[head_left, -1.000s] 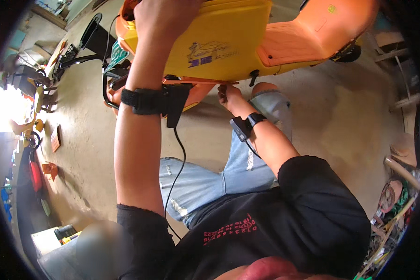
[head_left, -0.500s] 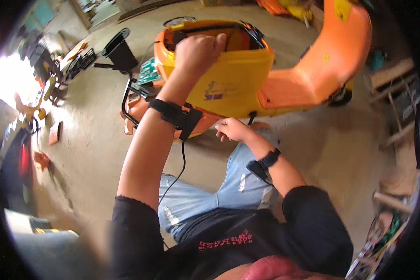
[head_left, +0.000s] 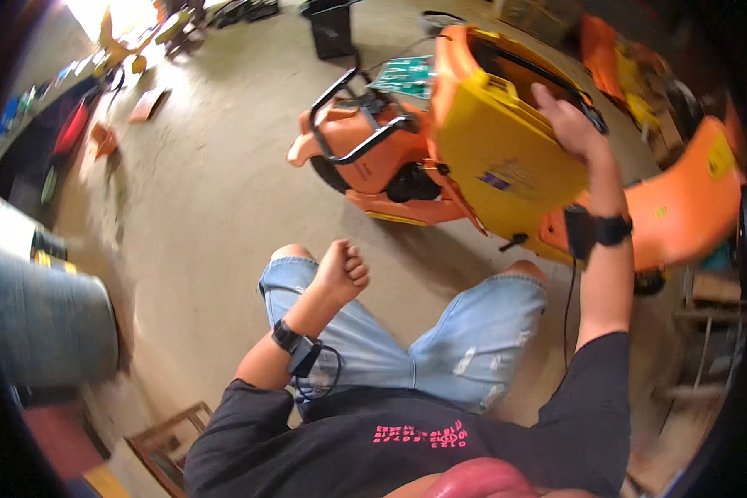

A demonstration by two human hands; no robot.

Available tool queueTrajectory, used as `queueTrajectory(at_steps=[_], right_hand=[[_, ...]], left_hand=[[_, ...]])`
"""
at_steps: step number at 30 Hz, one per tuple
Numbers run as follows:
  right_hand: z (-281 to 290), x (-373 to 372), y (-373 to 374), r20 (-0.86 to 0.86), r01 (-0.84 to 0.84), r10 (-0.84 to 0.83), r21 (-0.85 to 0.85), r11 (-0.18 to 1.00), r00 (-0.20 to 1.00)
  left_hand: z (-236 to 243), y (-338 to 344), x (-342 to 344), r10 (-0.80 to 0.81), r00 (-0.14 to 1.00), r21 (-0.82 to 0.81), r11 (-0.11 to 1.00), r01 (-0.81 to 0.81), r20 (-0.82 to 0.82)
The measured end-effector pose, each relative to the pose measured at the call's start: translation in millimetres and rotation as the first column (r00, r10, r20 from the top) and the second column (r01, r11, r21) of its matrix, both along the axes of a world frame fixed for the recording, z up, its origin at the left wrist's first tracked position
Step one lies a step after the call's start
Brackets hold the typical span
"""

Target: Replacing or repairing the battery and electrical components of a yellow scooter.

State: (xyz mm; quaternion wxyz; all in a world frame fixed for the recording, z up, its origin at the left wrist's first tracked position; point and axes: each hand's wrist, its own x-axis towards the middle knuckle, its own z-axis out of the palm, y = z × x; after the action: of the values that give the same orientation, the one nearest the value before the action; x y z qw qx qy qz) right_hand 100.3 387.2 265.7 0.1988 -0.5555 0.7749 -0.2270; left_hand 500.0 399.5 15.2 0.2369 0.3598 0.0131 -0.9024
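Observation:
An orange motor scooter [head_left: 689,203] stands across the far right, with a yellow side panel [head_left: 519,178] facing me below its uncovered seat compartment [head_left: 527,75]. My right hand [head_left: 571,124] is at the panel's top edge, one digit stretched out towards the upper left; its other fingers are hard to make out. Above my left knee, apart from the scooter, my left hand [head_left: 343,272] is closed in a fist. Whatever that fist may hold is hidden. At the scooter's rear are a black grab rail [head_left: 328,108] and a green plate [head_left: 402,76].
A black bin [head_left: 330,31] stands beyond the rail. To my left are a large blue-grey tub [head_left: 50,324] and a wooden frame [head_left: 170,444]. Orange and yellow parts [head_left: 631,83] lie at the back right. A rack [head_left: 710,332] stands at the right edge.
My view has turned left, shifting the scooter rightward. My left hand has come off the panel's top and drawn back as a fist. My right hand has risen to the top edge.

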Motion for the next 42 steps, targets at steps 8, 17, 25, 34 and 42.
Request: queueTrajectory(at_steps=[8,17,25,34,42], right_hand=[[-0.2,19.0,1.0,-0.057,-0.019,0.015,-0.078,0.997,0.998],[-6.2,-27.7,19.2,-0.231,0.028,-0.018,0.039,0.999,0.973],[-6.7,5.5,-6.2,-0.258,-0.187,0.179,-0.003,0.982,0.949],[-6.7,7.4,-27.3,-0.247,-0.282,0.271,-0.01,0.959,0.93],[-15.1,-23.5,-26.5,-0.306,-0.289,0.304,0.093,0.953,0.902]], left_hand=[[1.2,8.5,58.0,0.238,0.97,0.027,0.971,-0.237,-0.051],[46.6,80.9,93.3,0.253,0.949,-0.053,0.968,-0.247,0.187],[100.6,118.2,111.7,0.31,0.898,0.18,0.909,-0.377,0.312],[149.2,175.4,50.4,0.419,0.892,0.32,0.833,-0.451,0.167],[173.0,260.3,-14.8,0.282,0.94,0.376,0.864,-0.335,0.19]])
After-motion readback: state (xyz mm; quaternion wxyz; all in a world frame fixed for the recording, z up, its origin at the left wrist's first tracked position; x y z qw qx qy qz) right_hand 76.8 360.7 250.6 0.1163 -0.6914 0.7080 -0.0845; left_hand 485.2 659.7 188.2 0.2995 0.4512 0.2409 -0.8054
